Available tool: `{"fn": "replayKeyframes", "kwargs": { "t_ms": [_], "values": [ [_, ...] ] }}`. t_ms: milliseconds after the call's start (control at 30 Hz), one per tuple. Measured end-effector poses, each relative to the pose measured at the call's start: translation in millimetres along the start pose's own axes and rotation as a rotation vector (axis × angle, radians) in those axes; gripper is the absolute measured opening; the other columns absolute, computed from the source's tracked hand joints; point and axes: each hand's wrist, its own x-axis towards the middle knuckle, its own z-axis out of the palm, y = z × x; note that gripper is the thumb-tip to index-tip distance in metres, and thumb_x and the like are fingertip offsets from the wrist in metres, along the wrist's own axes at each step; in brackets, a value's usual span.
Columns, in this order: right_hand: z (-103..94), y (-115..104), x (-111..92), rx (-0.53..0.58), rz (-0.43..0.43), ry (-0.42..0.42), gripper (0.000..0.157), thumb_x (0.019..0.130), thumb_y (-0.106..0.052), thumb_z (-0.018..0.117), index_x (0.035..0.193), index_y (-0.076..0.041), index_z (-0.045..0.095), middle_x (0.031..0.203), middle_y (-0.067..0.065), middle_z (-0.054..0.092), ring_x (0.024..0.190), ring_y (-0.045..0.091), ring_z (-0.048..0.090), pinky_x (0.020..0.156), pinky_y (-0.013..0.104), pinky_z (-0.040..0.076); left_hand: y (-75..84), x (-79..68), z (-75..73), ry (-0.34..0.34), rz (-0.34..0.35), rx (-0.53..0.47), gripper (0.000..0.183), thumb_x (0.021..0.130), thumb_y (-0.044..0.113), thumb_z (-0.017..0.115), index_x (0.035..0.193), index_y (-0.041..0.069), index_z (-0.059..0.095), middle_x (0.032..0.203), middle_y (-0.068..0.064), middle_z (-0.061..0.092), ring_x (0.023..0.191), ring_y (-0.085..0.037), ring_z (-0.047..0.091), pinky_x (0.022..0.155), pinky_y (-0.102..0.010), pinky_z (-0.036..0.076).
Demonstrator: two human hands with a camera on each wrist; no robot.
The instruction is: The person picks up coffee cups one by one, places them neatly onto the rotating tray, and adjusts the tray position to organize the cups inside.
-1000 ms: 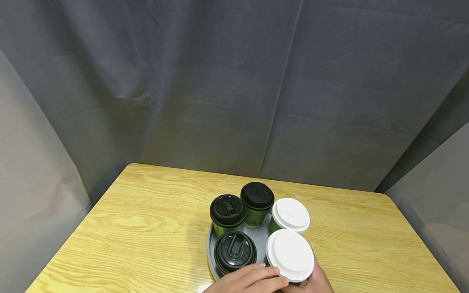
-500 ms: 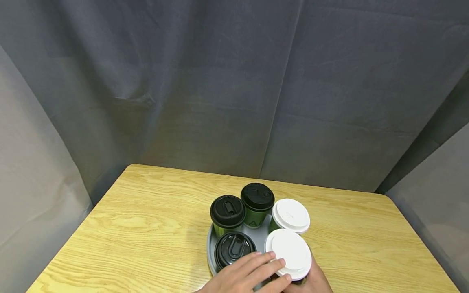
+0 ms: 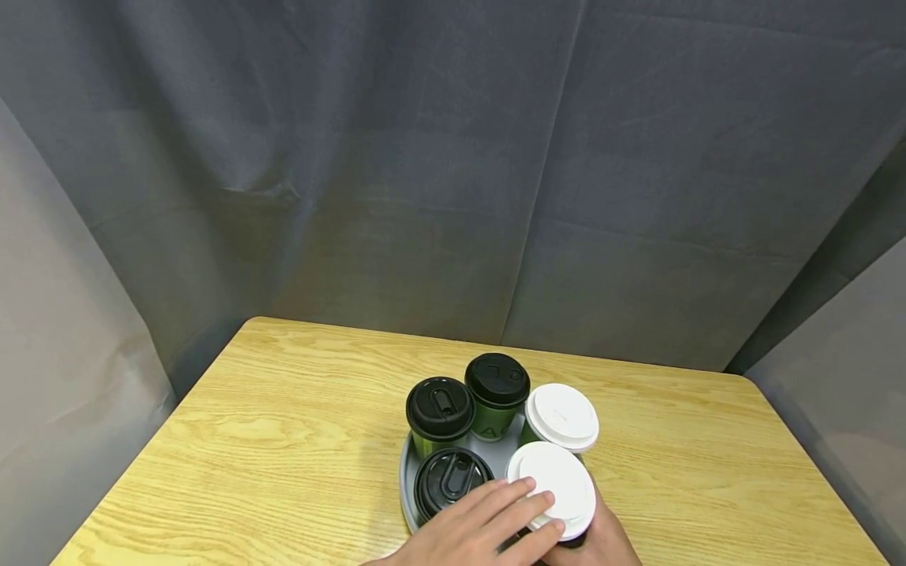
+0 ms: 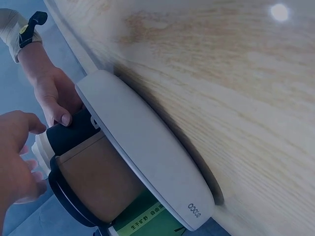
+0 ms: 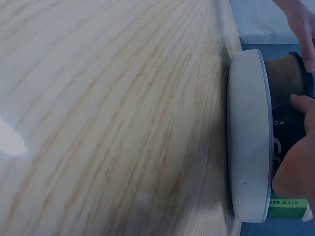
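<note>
My right hand (image 5: 298, 152) grips a black paper coffee cup (image 5: 288, 130) by its side; the cup's white lid (image 3: 562, 483) faces up in the head view. Spread over that lid, the fingers of my left hand (image 3: 477, 531) touch its near left part. The cup stands at the front right of a round grey tray (image 4: 147, 147). Left of it is a brown cup (image 4: 103, 177) with a black lid (image 3: 453, 479), partly behind my left hand. Behind stand two green cups with black lids, one (image 3: 429, 444) left, one (image 3: 491, 420) farther back, and a white-lidded green cup (image 3: 562, 414).
The tray rests on a wooden table (image 3: 297, 440), near its front edge. Grey cloth (image 3: 425, 173) hangs behind the table, with paler cloth (image 3: 64, 354) at its sides.
The white-lidded cup at the front has shifted slightly left and back with my right hand. My left hand has moved up and farther onto its lid. The other cups have stayed still.
</note>
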Motion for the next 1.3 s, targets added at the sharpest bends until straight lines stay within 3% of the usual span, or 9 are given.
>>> {"fn": "replayKeyframes", "kwargs": {
  "t_ms": [333,467,667,1033,1200,1300],
  "values": [
    [1.6,6.0,2.1,-0.069,-0.069,0.0,0.091,0.06,0.005,0.088,0.137,0.006,0.04,0.118,-0.008,0.062,0.1,0.007,0.062,0.085,0.02,0.05,0.3,-0.9,3.6,-0.039,-0.034,-0.041,0.045,0.105,0.041,0.049,0.14,0.013,0.054,0.144,-0.007,0.048,0.137,-0.02,0.041,0.113,-0.029,0.032],
    [1.4,5.4,3.1,-0.087,-0.05,0.0,0.091,0.06,0.003,0.089,0.137,0.007,0.041,0.119,0.002,0.063,0.1,0.007,0.062,0.085,0.02,0.05,-0.5,-0.1,4.3,-0.048,-0.032,-0.04,0.044,0.104,0.04,0.05,0.139,0.013,0.055,0.144,-0.007,0.049,0.137,-0.02,0.041,0.113,-0.028,0.031],
    [2.0,-0.7,6.1,-0.014,0.075,-0.041,0.091,0.064,0.002,0.089,0.14,0.007,0.04,0.128,0.022,0.058,0.104,0.01,0.063,0.087,0.023,0.051,-2.6,1.2,7.0,-0.022,0.003,0.003,0.044,0.105,0.039,0.049,0.138,0.011,0.056,0.141,-0.008,0.052,0.135,-0.022,0.045,0.114,-0.029,0.03],
    [3.4,-3.4,4.9,-0.265,0.037,0.035,0.089,0.058,-0.012,0.095,0.133,0.002,0.05,0.115,0.006,0.066,0.096,0.006,0.061,0.083,0.027,0.053,-4.5,4.6,10.5,0.001,0.013,0.002,0.043,0.106,0.037,0.046,0.134,0.006,0.057,0.136,-0.009,0.054,0.132,-0.022,0.047,0.115,-0.028,0.027],
    [3.7,-5.3,5.0,-0.26,0.077,0.035,0.086,0.059,-0.013,0.095,0.133,0.0,0.051,0.113,0.004,0.067,0.095,0.006,0.062,0.082,0.028,0.053,-5.3,6.9,9.8,0.002,0.022,0.014,0.042,0.106,0.037,0.046,0.132,0.006,0.058,0.134,-0.01,0.055,0.131,-0.023,0.048,0.115,-0.028,0.026],
    [4.1,-4.2,5.2,-0.269,0.048,0.04,0.086,0.058,-0.012,0.095,0.132,0.002,0.053,0.113,0.003,0.067,0.094,0.006,0.062,0.082,0.027,0.053,-6.2,8.4,9.4,0.008,0.029,0.027,0.042,0.106,0.037,0.048,0.13,0.006,0.059,0.132,-0.009,0.056,0.13,-0.023,0.049,0.115,-0.028,0.026]
  ]
}}
